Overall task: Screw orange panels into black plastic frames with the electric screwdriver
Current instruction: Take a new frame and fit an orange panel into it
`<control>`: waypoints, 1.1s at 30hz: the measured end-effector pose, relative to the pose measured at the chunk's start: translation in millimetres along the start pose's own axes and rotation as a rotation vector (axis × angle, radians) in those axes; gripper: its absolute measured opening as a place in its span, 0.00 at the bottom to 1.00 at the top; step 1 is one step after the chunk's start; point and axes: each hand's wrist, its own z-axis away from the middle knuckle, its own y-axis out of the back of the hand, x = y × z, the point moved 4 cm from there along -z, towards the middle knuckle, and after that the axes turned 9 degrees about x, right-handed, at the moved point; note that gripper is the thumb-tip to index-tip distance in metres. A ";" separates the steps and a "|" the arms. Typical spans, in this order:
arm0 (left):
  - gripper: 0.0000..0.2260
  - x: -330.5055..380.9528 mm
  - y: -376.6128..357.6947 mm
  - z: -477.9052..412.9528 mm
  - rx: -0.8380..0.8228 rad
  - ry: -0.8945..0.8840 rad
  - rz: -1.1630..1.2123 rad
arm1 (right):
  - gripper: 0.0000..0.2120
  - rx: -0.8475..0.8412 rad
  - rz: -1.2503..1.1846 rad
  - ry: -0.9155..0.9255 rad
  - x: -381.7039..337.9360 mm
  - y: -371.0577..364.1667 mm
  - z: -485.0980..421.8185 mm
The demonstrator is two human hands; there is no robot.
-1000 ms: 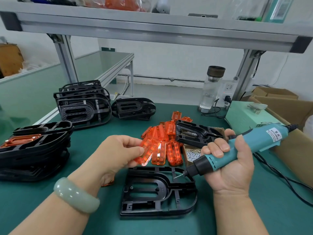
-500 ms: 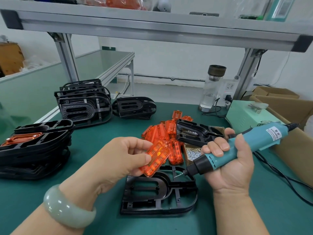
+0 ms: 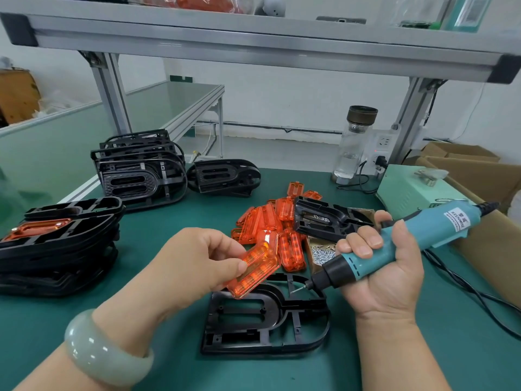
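Left hand (image 3: 197,263) pinches a translucent, seemingly ribbed orange panel (image 3: 255,270); right hand (image 3: 389,280) grips the teal screwdriver (image 3: 417,230).

Left hand (image 3: 194,261) pinches orange panel (image 3: 253,270) above black frame (image 3: 265,320); right hand (image 3: 386,266) grips screwdriver (image 3: 400,241)

Bright, even indoor light. A soft, faint shadow hugs the black frame (image 3: 277,309); white glare on orange panels (image 3: 290,246) just behind it. Straight lines bow far above it.
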 end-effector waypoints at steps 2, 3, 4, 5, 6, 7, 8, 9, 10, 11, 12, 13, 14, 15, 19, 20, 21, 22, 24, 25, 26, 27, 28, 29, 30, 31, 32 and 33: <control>0.05 -0.1 2.0 0.0 0.046 -0.026 -0.060 | 0.07 0.004 -0.002 -0.004 0.3 0.6 0.0; 0.05 -0.4 2.7 -0.4 0.063 -0.038 -0.089 | 0.07 0.006 -0.003 -0.006 0.4 0.7 0.0; 0.05 -1.1 3.1 -0.9 0.071 -0.044 -0.116 | 0.07 0.006 -0.004 -0.009 0.7 0.7 0.1; 0.05 -2.3 3.5 -1.6 0.068 -0.048 -0.145 | 0.07 0.006 -0.006 -0.012 1.3 0.5 0.1; 0.05 -4.2 3.7 -2.6 0.059 -0.052 -0.177 | 0.07 0.005 -0.005 -0.015 1.6 0.4 0.3; 0.06 -6.6 3.9 -3.5 0.047 -0.057 -0.215 | 0.07 0.006 -0.002 -0.017 1.9 0.1 0.4; 0.06 -9.5 3.8 -4.4 0.033 -0.057 -0.249 | 0.06 0.007 0.003 -0.018 2.0 0.0 0.5; 0.06 -12.8 3.4 -5.0 0.018 -0.051 -0.275 | 0.06 0.009 0.007 -0.018 2.0 -0.2 0.5; 0.06 -16.2 2.6 -5.5 0.004 -0.044 -0.298 | 0.06 0.011 0.009 -0.017 2.0 -0.2 0.8; 0.06 -19.5 1.6 -6.0 -0.009 -0.039 -0.321 | 0.06 0.013 0.009 -0.017 1.8 -0.3 0.8; 0.06 -22.5 0.4 -6.4 -0.021 -0.036 -0.342 | 0.06 0.015 0.008 -0.017 1.9 -0.2 1.0; 0.07 -25.0 -1.0 -6.9 -0.032 -0.034 -0.360 | 0.06 0.016 0.007 -0.017 1.9 -0.1 1.1; 0.07 -26.8 -2.3 -7.2 -0.042 -0.032 -0.377 | 0.06 0.018 0.007 -0.017 2.3 -0.1 1.1; 0.07 -28.1 -3.7 -7.5 -0.053 -0.030 -0.390 | 0.06 0.020 0.009 -0.015 2.5 -0.3 1.1; 0.08 -31.4 -11.1 -6.8 -0.100 -0.028 -0.410 | 0.06 0.027 0.006 -0.014 2.6 -0.9 1.3; 0.08 -32.0 -12.8 -6.6 -0.097 -0.033 -0.418 | 0.06 0.026 0.004 -0.014 2.7 -0.6 1.3; 0.08 -32.7 -14.1 -6.6 -0.087 -0.039 -0.425 | 0.06 0.025 0.004 -0.016 2.7 -0.3 1.4; 0.08 -33.1 -15.5 -6.9 -0.077 -0.047 -0.431 | 0.06 0.024 0.004 -0.017 2.6 0.1 1.4; 0.08 -33.0 -17.7 -7.0 -0.061 -0.071 -0.453 | 0.06 0.020 0.009 -0.017 2.6 0.5 1.1; 0.08 -32.7 -18.8 -6.8 -0.054 -0.087 -0.471 | 0.06 0.019 0.012 -0.017 2.6 0.6 1.2; 0.07 -32.4 -19.9 -6.6 -0.045 -0.108 -0.499 | 0.06 0.018 0.014 -0.017 2.4 0.5 1.1; 0.07 -31.8 -21.1 -6.3 -0.035 -0.134 -0.533 | 0.06 0.016 0.015 -0.018 2.3 0.4 1.1; 0.06 -31.4 -22.2 -5.8 -0.023 -0.164 -0.566 | 0.06 0.015 0.014 -0.018 2.3 0.5 0.9; 0.06 -31.1 -22.9 -5.0 -0.011 -0.192 -0.588 | 0.06 0.015 0.013 -0.019 2.2 0.5 0.8; 0.06 -31.3 -23.4 -4.0 0.002 -0.217 -0.604 | 0.06 0.017 0.013 -0.021 2.4 0.7 0.8; 0.06 -31.6 -23.9 -3.0 0.016 -0.238 -0.619 | 0.06 0.019 0.013 -0.022 2.4 0.6 0.6; 0.06 -32.4 -24.7 -1.9 0.029 -0.260 -0.635 | 0.06 0.019 0.013 -0.022 2.5 0.5 0.5; 0.06 -33.4 -25.6 -0.7 0.041 -0.281 -0.649 | 0.06 0.019 0.014 -0.021 2.6 0.2 0.6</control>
